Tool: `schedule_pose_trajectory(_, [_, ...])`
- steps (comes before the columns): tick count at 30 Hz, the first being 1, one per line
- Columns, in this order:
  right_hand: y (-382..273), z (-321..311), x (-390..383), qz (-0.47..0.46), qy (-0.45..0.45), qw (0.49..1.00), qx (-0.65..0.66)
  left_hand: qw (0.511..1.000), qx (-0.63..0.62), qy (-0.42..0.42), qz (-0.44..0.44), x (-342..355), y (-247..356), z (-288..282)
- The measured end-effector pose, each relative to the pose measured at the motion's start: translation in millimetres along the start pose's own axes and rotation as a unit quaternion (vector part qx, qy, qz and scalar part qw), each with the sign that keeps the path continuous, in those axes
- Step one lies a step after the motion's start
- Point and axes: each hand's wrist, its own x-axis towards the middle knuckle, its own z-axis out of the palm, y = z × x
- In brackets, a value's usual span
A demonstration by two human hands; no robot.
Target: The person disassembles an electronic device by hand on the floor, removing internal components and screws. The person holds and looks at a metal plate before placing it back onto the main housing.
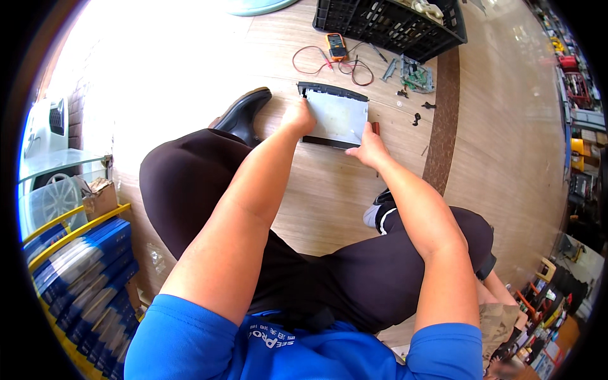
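A flat electronic unit (334, 115) with a pale metal top and black edges is held between my two hands near the upper middle of the view. My left hand (300, 116) grips its left side, fingers partly hidden. My right hand (368, 145) holds its lower right corner. A red handle (376, 129) shows just beside my right fingers. Beyond the unit lie an orange multimeter (336, 46) with red and black leads, a green circuit board (416, 77), a metal bracket (389, 70) and several small black parts (416, 119).
A black plastic crate (386, 25) stands beyond the multimeter. My bent legs and dark boot (247, 111) are around the work. Stacked blue packages (79, 285) on a yellow rack are at left. Another person's arm (500, 291) is at lower right. Cluttered shelves line the right.
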Motion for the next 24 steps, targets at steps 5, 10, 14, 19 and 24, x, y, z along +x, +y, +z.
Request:
schedule_pose_trajectory(5, [-6,1,4,0.003,-0.01,1.0,-0.01,1.0,-0.009,0.021,-0.002,6,-8,7])
schedule_pose_trajectory(10, [-8,3,5,0.019,-0.025,0.999,-0.02,0.998,-0.047,0.029,-0.006,5,-8,5])
schedule_pose_trajectory(14, [-10,4,5,0.021,-0.03,0.999,-0.037,0.998,-0.057,0.03,-0.004,3,-7,2])
schedule_pose_trajectory(19, [-8,6,6,0.016,-0.033,0.998,-0.051,0.998,-0.061,0.011,-0.008,-2,-3,-4])
schedule_pose_trajectory(24, [-7,8,10,-0.008,-0.025,0.998,-0.058,0.998,-0.053,0.035,-0.01,3,-12,1])
